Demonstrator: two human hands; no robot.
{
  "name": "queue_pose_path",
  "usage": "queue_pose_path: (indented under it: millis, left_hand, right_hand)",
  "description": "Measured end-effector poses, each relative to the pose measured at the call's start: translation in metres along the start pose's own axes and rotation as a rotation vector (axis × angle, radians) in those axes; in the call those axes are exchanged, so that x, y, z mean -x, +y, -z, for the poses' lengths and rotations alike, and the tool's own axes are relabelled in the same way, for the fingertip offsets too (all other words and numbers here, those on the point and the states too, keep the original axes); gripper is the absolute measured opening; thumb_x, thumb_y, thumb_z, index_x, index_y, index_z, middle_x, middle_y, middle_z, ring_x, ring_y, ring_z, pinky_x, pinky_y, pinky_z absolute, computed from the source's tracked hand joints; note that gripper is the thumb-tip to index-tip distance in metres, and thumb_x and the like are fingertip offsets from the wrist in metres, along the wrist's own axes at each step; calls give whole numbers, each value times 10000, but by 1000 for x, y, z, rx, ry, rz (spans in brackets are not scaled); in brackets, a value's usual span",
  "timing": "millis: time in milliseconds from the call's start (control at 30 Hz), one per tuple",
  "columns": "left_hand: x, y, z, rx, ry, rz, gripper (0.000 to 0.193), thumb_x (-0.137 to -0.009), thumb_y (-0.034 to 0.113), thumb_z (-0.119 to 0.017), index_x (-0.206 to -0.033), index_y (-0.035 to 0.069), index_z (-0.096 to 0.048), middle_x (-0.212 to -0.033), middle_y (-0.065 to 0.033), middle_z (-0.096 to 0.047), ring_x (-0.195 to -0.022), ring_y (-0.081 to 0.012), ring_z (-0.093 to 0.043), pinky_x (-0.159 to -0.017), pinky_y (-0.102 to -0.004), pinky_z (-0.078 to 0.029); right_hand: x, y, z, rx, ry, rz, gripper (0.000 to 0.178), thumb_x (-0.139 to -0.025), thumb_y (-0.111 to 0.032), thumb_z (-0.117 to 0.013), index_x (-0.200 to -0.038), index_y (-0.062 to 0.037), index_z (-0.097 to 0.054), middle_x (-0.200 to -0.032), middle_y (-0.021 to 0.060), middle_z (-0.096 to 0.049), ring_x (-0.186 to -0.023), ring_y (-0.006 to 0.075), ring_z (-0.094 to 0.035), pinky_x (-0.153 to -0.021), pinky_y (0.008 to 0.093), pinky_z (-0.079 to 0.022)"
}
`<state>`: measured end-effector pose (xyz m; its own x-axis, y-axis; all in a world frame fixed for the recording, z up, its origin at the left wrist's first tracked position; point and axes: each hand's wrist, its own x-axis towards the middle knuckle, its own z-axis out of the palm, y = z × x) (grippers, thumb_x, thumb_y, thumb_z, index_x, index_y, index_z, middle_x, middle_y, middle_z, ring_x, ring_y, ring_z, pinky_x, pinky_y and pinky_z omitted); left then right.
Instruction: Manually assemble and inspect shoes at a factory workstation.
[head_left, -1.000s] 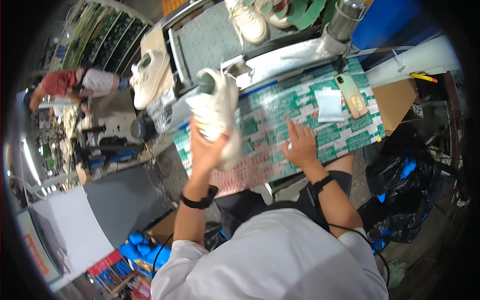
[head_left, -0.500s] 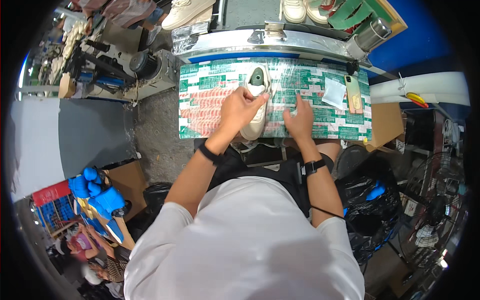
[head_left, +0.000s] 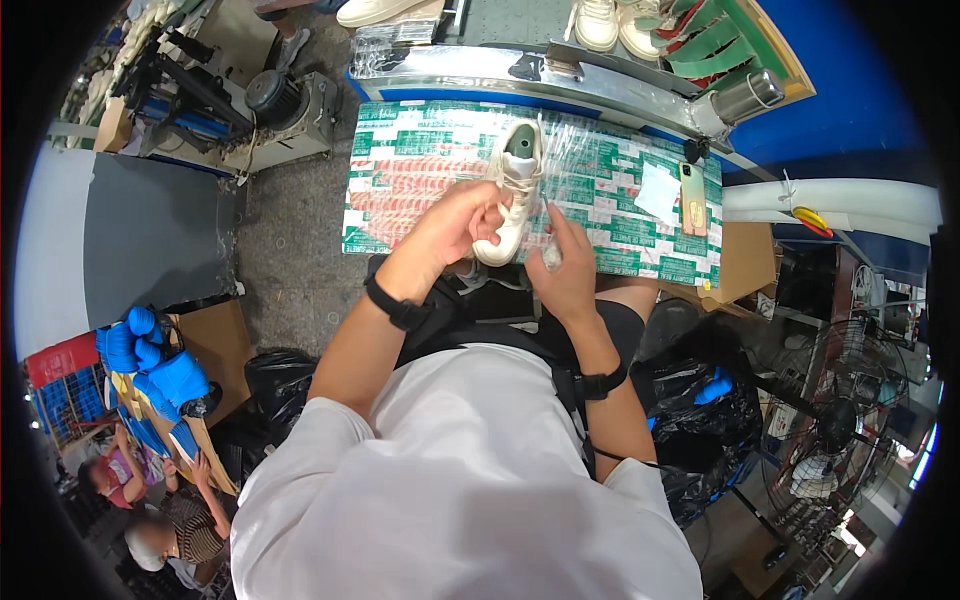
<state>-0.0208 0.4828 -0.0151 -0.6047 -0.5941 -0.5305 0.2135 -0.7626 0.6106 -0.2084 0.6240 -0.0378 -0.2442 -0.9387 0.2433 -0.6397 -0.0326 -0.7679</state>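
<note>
A cream lace-up sneaker (head_left: 515,205) lies on the patterned table top, its heel pointing away from me and its toe toward me. A green insole shows in its opening. My left hand (head_left: 462,218) is against the shoe's left side by the laces, fingers curled; what they pinch, if anything, is hidden. Just right of the toe, my right hand (head_left: 568,268) is held with index finger and thumb apart. A small pale patch shows between them, too unclear to name. Both wrists wear black bands.
On the table (head_left: 400,135) at right lie a white sheet (head_left: 657,194) and a phone (head_left: 693,200). Beyond its far edge runs a metal-edged conveyor (head_left: 450,68) with more sneakers (head_left: 597,25). A fan (head_left: 835,425) and black bags (head_left: 690,440) stand right; other people sit lower left.
My left hand has come off the shoe's tongue and moved toward me, down to the laces. My right hand has drawn nearer to me and to the shoe's toe. The view has shifted slightly.
</note>
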Motion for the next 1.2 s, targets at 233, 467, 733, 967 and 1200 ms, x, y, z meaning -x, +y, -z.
queue_pose_path:
  millis: [233, 467, 733, 967, 1200]
  left_hand:
    - [-22, 103, 47, 219, 131, -591, 519, -1097, 268, -705, -1505, -35, -598, -1536, -152, -685, -1243, -228, -737, -1079, -371, -600]
    - [-94, 69, 31, -1340, -103, -649, 780, -933, 328, -914, -1625, 141, -605, -1635, -187, -616, -1426, -395, -650, -1211, -450, -509]
    - [-120, 75, 30, -1442, -180, -585, 628, -847, 327, -979, -1427, 179, -788, -1454, -146, -752, -1319, -335, -715, -1126, -430, -559]
    - [-109, 77, 42, -1228, -229, -416, 667, -922, 262, -940, -1531, 139, -696, -1622, -182, -618, -1402, -355, -652, -1155, -469, -549]
    - [-117, 48, 21, -1366, -119, -636, 798, -862, 440, -953, -1542, 131, -673, -1556, -206, -604, -1440, -395, -609, -1184, -465, -531]
  right_hand:
    - [-39, -3, -35, 331, -64, 315, 755, -845, -159, -786, -1537, 62, -583, -1194, 192, -656, -1100, 406, -633, -983, 521, -503]
    - [-39, -19, -39, 467, -104, 318, 777, -836, -192, -778, -1530, 91, -573, -1193, 215, -646, -1084, 414, -624, -966, 510, -498]
    - [-40, -32, -69, -125, -295, 81, 589, -835, -217, -767, -1327, 97, -688, -1192, 276, -710, -1135, 498, -675, -1012, 538, -552]
    - [-20, -49, -50, -108, -161, 188, 681, -812, -139, -764, -1459, 39, -649, -1154, 239, -704, -1092, 458, -686, -988, 526, -559]
    - [-30, 12, -20, 206, -30, 165, 678, -838, -127, -729, -1466, 97, -612, -1139, 216, -643, -1053, 428, -640, -947, 525, -525]
